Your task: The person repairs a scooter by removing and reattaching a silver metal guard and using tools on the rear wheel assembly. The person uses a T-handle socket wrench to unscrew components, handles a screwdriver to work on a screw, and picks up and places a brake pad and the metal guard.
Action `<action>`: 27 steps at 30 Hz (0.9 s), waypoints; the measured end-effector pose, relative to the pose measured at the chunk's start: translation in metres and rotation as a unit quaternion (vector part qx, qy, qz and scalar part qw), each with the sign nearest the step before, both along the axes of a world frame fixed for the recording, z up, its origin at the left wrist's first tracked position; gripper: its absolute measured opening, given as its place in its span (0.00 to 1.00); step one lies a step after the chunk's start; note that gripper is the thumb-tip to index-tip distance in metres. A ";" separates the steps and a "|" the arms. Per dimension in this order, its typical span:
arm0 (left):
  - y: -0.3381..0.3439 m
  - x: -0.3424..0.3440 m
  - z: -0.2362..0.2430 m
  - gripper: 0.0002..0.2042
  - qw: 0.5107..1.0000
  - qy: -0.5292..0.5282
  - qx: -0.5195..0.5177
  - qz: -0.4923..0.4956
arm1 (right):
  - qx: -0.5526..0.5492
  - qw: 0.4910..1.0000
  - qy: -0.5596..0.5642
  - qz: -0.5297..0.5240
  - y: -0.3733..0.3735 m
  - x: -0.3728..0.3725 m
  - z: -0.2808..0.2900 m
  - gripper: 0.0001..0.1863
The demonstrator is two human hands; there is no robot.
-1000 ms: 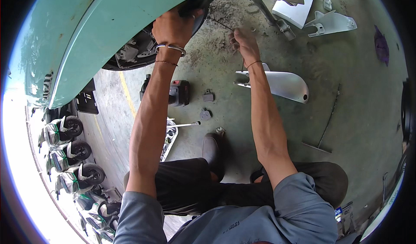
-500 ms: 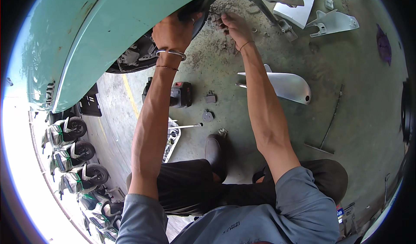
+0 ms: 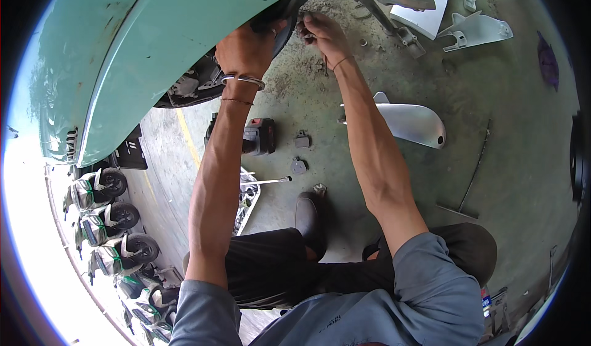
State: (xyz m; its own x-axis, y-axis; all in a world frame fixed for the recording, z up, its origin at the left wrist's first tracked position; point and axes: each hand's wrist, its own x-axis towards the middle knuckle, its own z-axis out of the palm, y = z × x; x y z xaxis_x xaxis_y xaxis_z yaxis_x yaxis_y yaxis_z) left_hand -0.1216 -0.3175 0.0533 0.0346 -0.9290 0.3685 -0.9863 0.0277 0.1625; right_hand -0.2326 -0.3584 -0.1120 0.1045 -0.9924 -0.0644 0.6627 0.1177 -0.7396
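Two brake pads (image 3: 301, 140) lay on the floor (image 3: 498, 100); beyond, under the lower edge of the mint-green bodywork (image 3: 160, 51), the left hand (image 3: 244, 49) curled at the dark wheel (image 3: 283, 41), its grip indiscernible, while the right hand (image 3: 322, 36), nearly closed, held a thin rod (image 3: 325, 66).

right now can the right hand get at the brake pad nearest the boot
Probably yes: the brake pad lies uncovered on the floor, and nothing seems to stand between it and the right hand.

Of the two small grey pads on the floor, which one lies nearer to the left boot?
The rounded pad; the squarer pad lies farther from the left boot.
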 end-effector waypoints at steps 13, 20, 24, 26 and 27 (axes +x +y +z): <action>0.004 0.000 -0.019 0.18 0.995 -0.009 -0.095 -0.043 | -0.157 0.985 0.008 0.067 -0.024 0.001 0.036 0.05; 0.003 -0.007 -0.032 0.14 0.998 -0.022 -0.056 0.002 | -0.032 0.964 -0.261 0.032 0.038 -0.029 0.018 0.18; 0.011 -0.001 -0.024 0.09 0.999 0.016 -0.032 -0.016 | -0.122 0.913 -0.382 0.078 0.075 -0.030 0.009 0.23; 0.015 0.002 -0.023 0.06 0.997 0.020 -0.062 -0.031 | -0.158 0.943 -0.286 0.053 0.086 -0.028 0.019 0.26; 0.016 -0.001 -0.021 0.06 0.998 0.024 -0.055 -0.034 | -0.169 0.952 -0.251 0.048 0.087 -0.031 0.025 0.26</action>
State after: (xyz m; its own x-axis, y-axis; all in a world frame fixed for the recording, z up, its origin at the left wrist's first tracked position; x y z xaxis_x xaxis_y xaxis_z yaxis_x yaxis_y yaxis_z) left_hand -0.1224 -0.3020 0.0322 -0.0074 -0.8837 0.4680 -0.9724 0.1154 0.2026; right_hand -0.2640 -0.2709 -0.0874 0.1285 -0.9318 0.3396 0.9408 0.0063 -0.3388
